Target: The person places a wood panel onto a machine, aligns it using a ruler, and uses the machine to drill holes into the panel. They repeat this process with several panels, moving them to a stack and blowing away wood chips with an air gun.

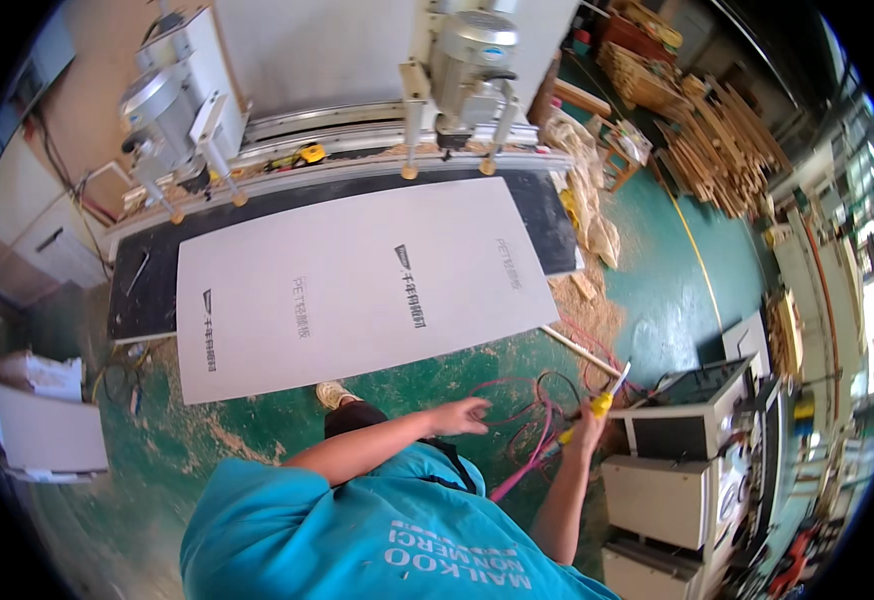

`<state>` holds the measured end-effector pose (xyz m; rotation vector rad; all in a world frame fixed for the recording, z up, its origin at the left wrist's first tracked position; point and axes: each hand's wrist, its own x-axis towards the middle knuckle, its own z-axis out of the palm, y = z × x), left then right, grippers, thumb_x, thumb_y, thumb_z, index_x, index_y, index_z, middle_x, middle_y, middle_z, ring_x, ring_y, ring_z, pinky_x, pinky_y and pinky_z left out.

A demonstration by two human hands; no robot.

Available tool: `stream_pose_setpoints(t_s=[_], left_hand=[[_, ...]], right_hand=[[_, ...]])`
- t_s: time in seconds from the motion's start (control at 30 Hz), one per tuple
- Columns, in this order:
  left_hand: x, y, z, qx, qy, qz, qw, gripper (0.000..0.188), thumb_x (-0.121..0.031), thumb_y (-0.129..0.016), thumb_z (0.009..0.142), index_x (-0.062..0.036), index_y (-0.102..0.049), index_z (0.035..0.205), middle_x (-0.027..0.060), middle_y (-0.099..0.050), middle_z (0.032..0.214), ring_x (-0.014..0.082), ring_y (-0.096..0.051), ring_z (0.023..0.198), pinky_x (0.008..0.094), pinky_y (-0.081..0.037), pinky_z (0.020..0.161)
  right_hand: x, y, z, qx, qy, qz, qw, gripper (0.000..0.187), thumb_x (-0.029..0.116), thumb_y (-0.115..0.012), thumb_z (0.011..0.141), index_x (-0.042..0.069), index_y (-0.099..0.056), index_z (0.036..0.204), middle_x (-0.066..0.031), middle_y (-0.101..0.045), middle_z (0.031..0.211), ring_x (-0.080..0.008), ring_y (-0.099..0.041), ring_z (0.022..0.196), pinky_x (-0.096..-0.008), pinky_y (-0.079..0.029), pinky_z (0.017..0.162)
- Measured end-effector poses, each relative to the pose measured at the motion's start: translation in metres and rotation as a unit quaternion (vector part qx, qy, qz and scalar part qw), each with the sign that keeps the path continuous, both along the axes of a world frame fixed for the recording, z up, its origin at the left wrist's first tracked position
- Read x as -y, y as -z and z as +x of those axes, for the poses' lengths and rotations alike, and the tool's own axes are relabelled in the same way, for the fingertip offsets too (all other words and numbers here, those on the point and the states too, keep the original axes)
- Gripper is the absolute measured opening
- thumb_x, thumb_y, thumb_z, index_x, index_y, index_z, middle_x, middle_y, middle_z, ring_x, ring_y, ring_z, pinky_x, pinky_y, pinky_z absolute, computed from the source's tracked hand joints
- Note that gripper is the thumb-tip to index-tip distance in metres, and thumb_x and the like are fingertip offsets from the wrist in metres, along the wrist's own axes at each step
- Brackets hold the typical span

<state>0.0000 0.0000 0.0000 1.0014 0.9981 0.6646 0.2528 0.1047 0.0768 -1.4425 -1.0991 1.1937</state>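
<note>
the green floor (647, 250) underlies the work area; sawdust (602, 305) is scattered over it, most thickly past the panel's right end. the white panel (357, 270), marked with dark print, lies flat across the dark machine bed (544, 222) and overhangs its near edge. to the person's right stands a light-coloured cabinet (657, 498). beyond it, toward the upper right, a timber pile (722, 155) rests on the floor. two silver motors, the left motor (150, 115) and the right motor (477, 50), are mounted above the far side of the bed. the pinkish hose (529, 465) runs in loops across the floor between the person's hands.

the left hand (460, 415) is held in front of the body, near the hose, fingers loosely bent and thumb slightly apart. the right hand (585, 432) is closed around the yellow nozzle tool (602, 403). this tool is positioned to the right of the panel, clear of it, nozzle directed away from the body. whether the hose joins the tool cannot be told. a small yellow-and-black device (309, 154) sits behind the bed, between the two motors.
</note>
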Motion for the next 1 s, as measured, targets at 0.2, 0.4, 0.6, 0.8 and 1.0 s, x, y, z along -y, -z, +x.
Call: stream_pose_setpoints(t_s=[0.2,0.4,0.6,0.8,1.0], left_hand=[[-0.036,-0.071,0.073,0.032,0.009,0.167,0.985,0.089,-0.011,-0.073,0.082,-0.0099,-0.020,0.153,0.0121,-0.037,0.148,0.0206,-0.039,0.135,0.0371,-0.035,0.111],[0.001,-0.051,-0.033,0.041,-0.199,0.066,0.977,0.050,-0.028,-0.066,0.093,-0.0096,-0.051,0.137,0.0034,-0.062,0.120,0.0146,-0.057,0.103,0.0314,-0.048,0.089],[0.083,-0.127,-0.147,-0.058,-0.355,-0.004,0.933,0.029,-0.022,-0.064,0.093,-0.0063,-0.066,0.117,0.0016,-0.071,0.094,0.0096,-0.062,0.071,0.0273,-0.053,0.067],[0.152,-0.127,-0.212,-0.105,-0.458,0.193,0.861,0.024,-0.016,-0.072,0.090,-0.0020,-0.069,0.109,0.0075,-0.072,0.097,0.0176,-0.068,0.092,0.0316,-0.053,0.085],[0.164,-0.096,-0.277,-0.302,-0.254,0.065,0.917,0.040,-0.048,-0.068,0.087,-0.0154,-0.071,0.110,0.0085,-0.072,0.103,0.0280,-0.068,0.097,0.0369,-0.053,0.086]], right_hand=[[0.038,-0.028,-0.063,0.106,-0.116,0.029,0.987,0.042,0.022,-0.072,0.085,0.002,-0.051,0.116,-0.0070,-0.055,0.101,-0.0191,-0.054,0.093,-0.0315,-0.045,0.084],[0.009,-0.064,-0.118,0.075,-0.506,0.057,0.857,0.069,0.042,-0.072,0.085,0.004,-0.048,0.137,-0.0147,-0.052,0.129,-0.0250,-0.050,0.120,-0.0419,-0.040,0.102],[-0.070,0.105,-0.184,-0.213,0.040,-0.273,0.937,0.054,0.046,-0.056,0.095,0.009,-0.051,0.134,-0.0082,-0.060,0.120,-0.0250,-0.060,0.105,-0.0416,-0.052,0.081],[-0.085,0.202,-0.217,-0.198,0.163,-0.126,0.958,0.049,0.033,-0.054,0.099,-0.004,-0.048,0.131,-0.0162,-0.061,0.119,-0.0303,-0.061,0.101,-0.0491,-0.053,0.088],[-0.069,0.169,-0.198,-0.163,0.154,-0.247,0.943,0.062,0.043,-0.061,0.094,-0.002,-0.049,0.135,-0.0164,-0.054,0.134,-0.0324,-0.055,0.119,-0.0490,-0.047,0.099]])
